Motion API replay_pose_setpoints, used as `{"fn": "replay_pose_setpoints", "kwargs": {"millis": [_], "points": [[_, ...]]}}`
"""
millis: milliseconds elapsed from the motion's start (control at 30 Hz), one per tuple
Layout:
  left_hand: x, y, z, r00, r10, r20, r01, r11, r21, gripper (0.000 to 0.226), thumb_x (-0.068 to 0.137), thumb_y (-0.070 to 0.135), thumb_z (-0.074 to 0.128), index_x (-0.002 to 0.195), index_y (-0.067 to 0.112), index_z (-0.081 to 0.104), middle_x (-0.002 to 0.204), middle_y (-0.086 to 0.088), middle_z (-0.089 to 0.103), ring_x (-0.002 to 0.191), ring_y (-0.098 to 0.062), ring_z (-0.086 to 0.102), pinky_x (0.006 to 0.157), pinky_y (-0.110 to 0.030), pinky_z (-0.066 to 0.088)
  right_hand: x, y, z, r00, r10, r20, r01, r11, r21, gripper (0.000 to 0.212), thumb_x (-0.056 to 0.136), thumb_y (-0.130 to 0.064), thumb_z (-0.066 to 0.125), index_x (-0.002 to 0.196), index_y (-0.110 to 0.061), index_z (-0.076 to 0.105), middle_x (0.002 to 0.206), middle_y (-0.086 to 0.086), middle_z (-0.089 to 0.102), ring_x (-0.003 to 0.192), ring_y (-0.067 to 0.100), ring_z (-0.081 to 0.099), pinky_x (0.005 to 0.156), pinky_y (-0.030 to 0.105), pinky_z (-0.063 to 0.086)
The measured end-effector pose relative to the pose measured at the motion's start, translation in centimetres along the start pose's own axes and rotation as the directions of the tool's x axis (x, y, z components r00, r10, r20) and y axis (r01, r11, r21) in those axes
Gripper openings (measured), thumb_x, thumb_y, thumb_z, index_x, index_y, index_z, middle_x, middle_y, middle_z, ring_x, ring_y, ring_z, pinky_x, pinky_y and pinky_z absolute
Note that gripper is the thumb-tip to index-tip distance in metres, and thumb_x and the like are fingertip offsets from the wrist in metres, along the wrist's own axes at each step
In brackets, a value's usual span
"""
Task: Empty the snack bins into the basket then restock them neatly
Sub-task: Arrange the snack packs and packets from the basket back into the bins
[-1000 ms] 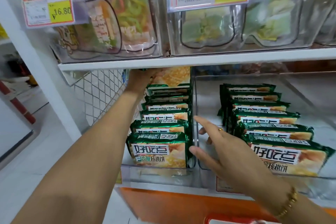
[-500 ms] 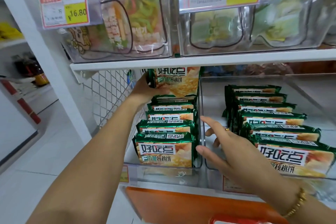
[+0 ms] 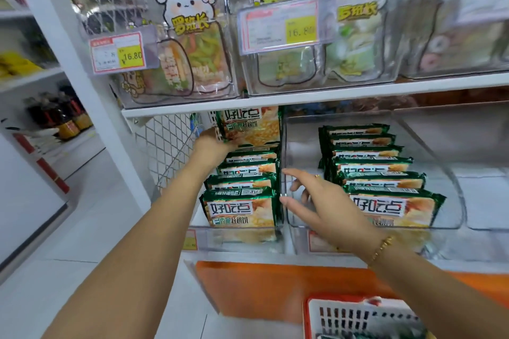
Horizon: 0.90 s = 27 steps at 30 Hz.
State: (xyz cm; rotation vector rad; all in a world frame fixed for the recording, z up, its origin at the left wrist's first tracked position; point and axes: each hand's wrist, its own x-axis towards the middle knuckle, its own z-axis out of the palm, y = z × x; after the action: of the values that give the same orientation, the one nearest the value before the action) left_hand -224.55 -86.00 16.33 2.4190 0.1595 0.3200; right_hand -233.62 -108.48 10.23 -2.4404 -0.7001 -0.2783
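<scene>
The left grip (image 3: 212, 143) reaches to the back of the left snack bin (image 3: 242, 241) and holds one green packet (image 3: 249, 128) upright by its lower left edge. Its fingers are mostly hidden behind the wrapper, but they seem curled round it. The packet's top sits just under the white shelf board (image 3: 316, 96), and a wire mesh panel (image 3: 165, 143) stands close beside the wrist. In front of the lifted packet, a front row of packets (image 3: 242, 208) fills the bin. The right grip (image 3: 322, 201) is spread and holds nothing. Its thumb is at the clear wall between the bins, and its fingers are inside the right snack bin (image 3: 451, 201), beside a second row of packets (image 3: 385, 201). A red-rimmed white basket (image 3: 358, 316) lies below, near the right forearm.
</scene>
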Motion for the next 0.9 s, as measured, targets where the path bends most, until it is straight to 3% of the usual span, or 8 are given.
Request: {"fn": "replay_pose_setpoints", "kwargs": {"millis": [100, 167, 300, 433, 567, 633, 733, 900], "points": [[-5.3, 1.0, -0.2, 0.977, 0.077, -0.200, -0.081, 0.997, -0.011, 0.016, 0.090, 0.020, 0.062, 0.100, 0.007, 0.063, 0.089, -0.006, 0.064, 0.092, -0.027, 0.062, 0.065, -0.024, 0.042, -0.6, -0.1, -0.2, 0.998, -0.014, -0.065, 0.018, 0.998, 0.061, 0.039, 0.095, -0.045, 0.048, 0.128, -0.025, 0.049, 0.097, -0.012, 0.054, 0.073, 0.000, 0.051, 0.070, 0.023, 0.046], [-9.1, 1.6, -0.3, 0.956, 0.181, -0.230, -0.194, 0.980, -0.034, 0.012, 0.091, 0.021, 0.058, 0.084, 0.013, 0.063, 0.072, 0.006, 0.059, 0.075, -0.017, 0.060, 0.065, -0.025, 0.041, -1.6, -0.3, -0.1, 0.983, -0.039, -0.178, 0.062, 0.991, 0.120, 0.020, 0.095, -0.034, 0.053, 0.101, -0.017, 0.061, 0.081, -0.011, 0.052, 0.069, -0.003, 0.046, 0.064, 0.014, 0.038], [-15.6, 2.3, 1.6, 0.946, 0.317, -0.072, -0.318, 0.948, -0.001, 0.042, 0.094, 0.034, 0.050, 0.062, 0.008, 0.055, 0.051, 0.001, 0.046, 0.051, -0.016, 0.043, 0.054, -0.032, 0.033, -6.0, -1.6, 0.9, 0.950, -0.103, -0.296, 0.149, 0.979, 0.139, 0.029, 0.093, -0.036, 0.050, 0.068, -0.023, 0.045, 0.061, -0.015, 0.036, 0.055, -0.002, 0.035, 0.055, 0.011, 0.032], [-19.4, 0.3, 6.5, 0.947, 0.315, 0.061, -0.319, 0.945, 0.073, 0.037, 0.093, 0.031, 0.051, 0.059, 0.016, 0.050, 0.048, 0.006, 0.042, 0.048, -0.010, 0.041, 0.051, -0.032, 0.025, -11.8, -0.1, 3.0, 0.972, -0.077, -0.224, 0.110, 0.984, 0.138, 0.037, 0.090, -0.043, 0.044, 0.058, -0.030, 0.031, 0.050, -0.011, 0.031, 0.047, 0.005, 0.034, 0.048, 0.018, 0.027], [-20.3, -1.8, 9.1, 0.997, 0.076, 0.015, -0.075, 0.996, -0.040, 0.023, 0.091, 0.017, 0.057, 0.070, 0.025, 0.054, 0.063, 0.011, 0.055, 0.061, -0.004, 0.053, 0.054, -0.015, 0.037, -16.4, 4.8, 5.1, 0.991, 0.117, -0.059, -0.106, 0.981, 0.163, 0.041, 0.093, -0.045, 0.049, 0.058, -0.024, 0.043, 0.050, -0.011, 0.038, 0.046, 0.002, 0.034, 0.048, 0.016, 0.026], [-19.5, -2.5, 8.9, 0.999, -0.047, -0.024, 0.043, 0.988, -0.147, 0.022, 0.090, 0.016, 0.057, 0.070, 0.024, 0.058, 0.068, 0.006, 0.060, 0.070, -0.017, 0.061, 0.066, -0.023, 0.049, -16.9, 5.9, 5.1, 0.982, 0.191, 0.004, -0.189, 0.967, 0.174, 0.039, 0.094, -0.039, 0.051, 0.064, -0.014, 0.053, 0.054, -0.006, 0.046, 0.049, 0.004, 0.037, 0.052, 0.024, 0.032], [-18.6, -2.3, 6.6, 0.970, -0.107, -0.220, 0.039, 0.955, -0.296, 0.024, 0.089, 0.022, 0.060, 0.067, 0.014, 0.061, 0.066, -0.004, 0.061, 0.068, -0.023, 0.058, 0.070, -0.042, 0.052, -16.3, 4.9, 4.0, 0.988, 0.099, -0.116, -0.083, 0.987, 0.134, 0.037, 0.093, -0.043, 0.044, 0.067, -0.019, 0.053, 0.057, -0.013, 0.042, 0.050, 0.001, 0.038, 0.049, 0.020, 0.033], [-16.6, -1.1, 2.7, 0.921, -0.013, -0.389, -0.098, 0.959, -0.266, 0.016, 0.083, 0.023, 0.071, 0.089, 0.015, 0.059, 0.082, 0.000, 0.060, 0.076, -0.014, 0.055, 0.075, -0.033, 0.047, -12.2, 1.6, 0.9, 0.978, -0.008, -0.207, 0.043, 0.986, 0.164, 0.029, 0.090, -0.043, 0.044, 0.092, -0.022, 0.064, 0.080, -0.024, 0.047, 0.071, -0.009, 0.048, 0.063, 0.009, 0.042]]}}
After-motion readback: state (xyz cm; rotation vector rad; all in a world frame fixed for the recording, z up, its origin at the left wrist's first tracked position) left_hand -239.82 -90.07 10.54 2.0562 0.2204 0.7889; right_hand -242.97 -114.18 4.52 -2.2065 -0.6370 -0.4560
